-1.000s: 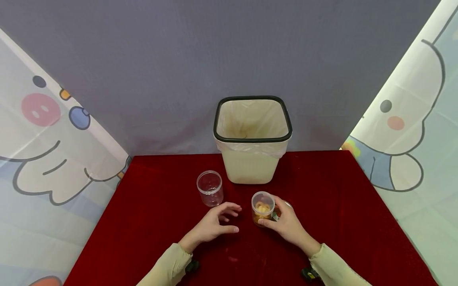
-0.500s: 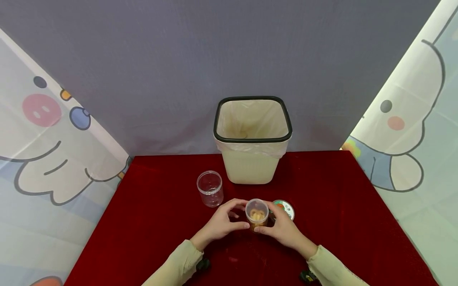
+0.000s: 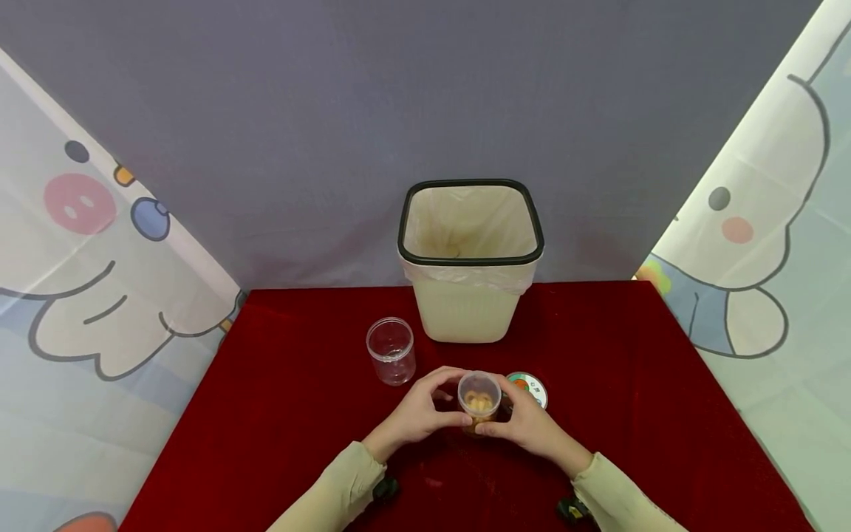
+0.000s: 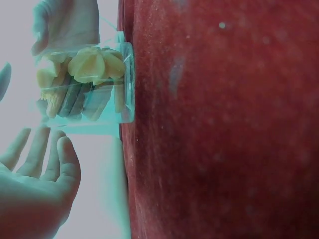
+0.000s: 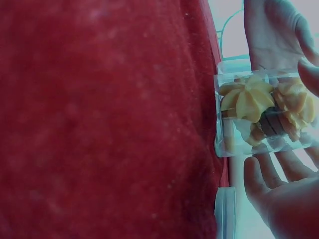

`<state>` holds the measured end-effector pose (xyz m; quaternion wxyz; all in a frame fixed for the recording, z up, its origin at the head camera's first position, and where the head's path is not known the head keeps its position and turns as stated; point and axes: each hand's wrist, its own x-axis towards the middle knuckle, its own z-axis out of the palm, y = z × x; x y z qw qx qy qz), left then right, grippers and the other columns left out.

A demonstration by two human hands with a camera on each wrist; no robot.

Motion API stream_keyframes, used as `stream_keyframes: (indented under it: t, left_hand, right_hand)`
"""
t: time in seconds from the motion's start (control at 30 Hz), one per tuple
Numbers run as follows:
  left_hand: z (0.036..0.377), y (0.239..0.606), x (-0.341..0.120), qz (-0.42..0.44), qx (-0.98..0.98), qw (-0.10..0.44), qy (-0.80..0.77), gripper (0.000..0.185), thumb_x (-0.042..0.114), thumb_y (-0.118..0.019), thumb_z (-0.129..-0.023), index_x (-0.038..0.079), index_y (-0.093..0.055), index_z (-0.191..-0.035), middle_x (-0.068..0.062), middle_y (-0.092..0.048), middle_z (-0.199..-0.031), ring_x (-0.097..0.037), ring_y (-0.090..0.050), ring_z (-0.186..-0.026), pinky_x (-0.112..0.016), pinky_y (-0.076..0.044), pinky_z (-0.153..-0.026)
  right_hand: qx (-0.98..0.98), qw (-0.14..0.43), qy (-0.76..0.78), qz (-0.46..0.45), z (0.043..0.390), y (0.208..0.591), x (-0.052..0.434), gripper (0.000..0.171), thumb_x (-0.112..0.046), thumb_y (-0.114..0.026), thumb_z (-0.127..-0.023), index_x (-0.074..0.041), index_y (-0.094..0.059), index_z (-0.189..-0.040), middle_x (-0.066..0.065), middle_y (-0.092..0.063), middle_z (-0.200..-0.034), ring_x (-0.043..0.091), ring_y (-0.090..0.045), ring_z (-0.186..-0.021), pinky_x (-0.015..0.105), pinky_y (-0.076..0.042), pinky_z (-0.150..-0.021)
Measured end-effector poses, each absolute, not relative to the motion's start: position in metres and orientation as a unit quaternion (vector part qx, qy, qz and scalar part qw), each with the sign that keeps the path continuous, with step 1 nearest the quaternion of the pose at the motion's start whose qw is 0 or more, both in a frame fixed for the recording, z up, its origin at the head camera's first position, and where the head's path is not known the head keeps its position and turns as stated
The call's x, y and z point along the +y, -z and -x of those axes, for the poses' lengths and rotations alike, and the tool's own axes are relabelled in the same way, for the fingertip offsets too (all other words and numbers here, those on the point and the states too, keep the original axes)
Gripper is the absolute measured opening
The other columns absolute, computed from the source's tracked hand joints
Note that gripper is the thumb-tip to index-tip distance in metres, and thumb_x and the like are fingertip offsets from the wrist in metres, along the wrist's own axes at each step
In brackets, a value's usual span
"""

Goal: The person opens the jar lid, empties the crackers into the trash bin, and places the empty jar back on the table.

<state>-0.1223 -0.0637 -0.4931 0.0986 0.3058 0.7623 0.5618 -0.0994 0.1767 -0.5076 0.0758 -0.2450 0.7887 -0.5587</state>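
Observation:
A small clear jar of yellow cookies (image 3: 479, 403) stands open on the red tablecloth (image 3: 299, 428), near its front middle. My left hand (image 3: 425, 412) cups its left side, thumb and fingers curled round it. My right hand (image 3: 527, 423) holds its right side in the same way. In the left wrist view the cookie jar (image 4: 84, 84) lies between my left fingers (image 4: 47, 159) and the other hand (image 4: 65, 22). The right wrist view shows the jar (image 5: 264, 112) between my right hand (image 5: 279, 194) and the left palm (image 5: 274, 35).
A round lid (image 3: 530, 387) with a green and orange label lies flat just right of the jar. An empty clear jar (image 3: 391, 351) stands to the left behind. A cream bin (image 3: 470, 310) with a black rim and a liner stands at the back middle.
My left hand has come in from the left and closed on the cookie jar. The jar shifted slightly left and nearer with my right hand, which uncovered the lid.

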Motion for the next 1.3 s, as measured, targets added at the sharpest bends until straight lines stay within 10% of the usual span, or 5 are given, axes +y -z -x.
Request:
stream_keyframes:
  t: [0.4, 1.3]
  left_hand:
    - [0.127, 0.491, -0.06, -0.372, 0.721, 0.069, -0.581, 0.069, 0.007, -0.083, -0.082, 0.009, -0.052, -0.144, -0.006, -0.051, -0.144, -0.022, -0.051, -0.126, -0.045, -0.052, -0.089]
    - [0.128, 0.496, -0.049, -0.365, 0.701, 0.09, -0.606, 0.072, 0.001, -0.082, -0.081, 0.007, -0.05, -0.146, -0.008, -0.053, -0.145, -0.021, -0.052, -0.128, -0.038, -0.044, -0.104]
  right_hand:
    - [0.75, 0.131, 0.584, 0.282, 0.109, 0.504, 0.179, 0.077, -0.014, -0.085, -0.081, -0.019, -0.043, -0.146, 0.001, -0.054, -0.139, 0.021, -0.051, -0.13, 0.026, -0.038, -0.105]
    - [0.704, 0.16, 0.623, 0.302, 0.119, 0.514, 0.181, 0.068, -0.005, -0.082, -0.082, -0.009, -0.051, -0.142, 0.01, -0.057, -0.138, 0.022, -0.054, -0.127, 0.026, -0.043, -0.103]
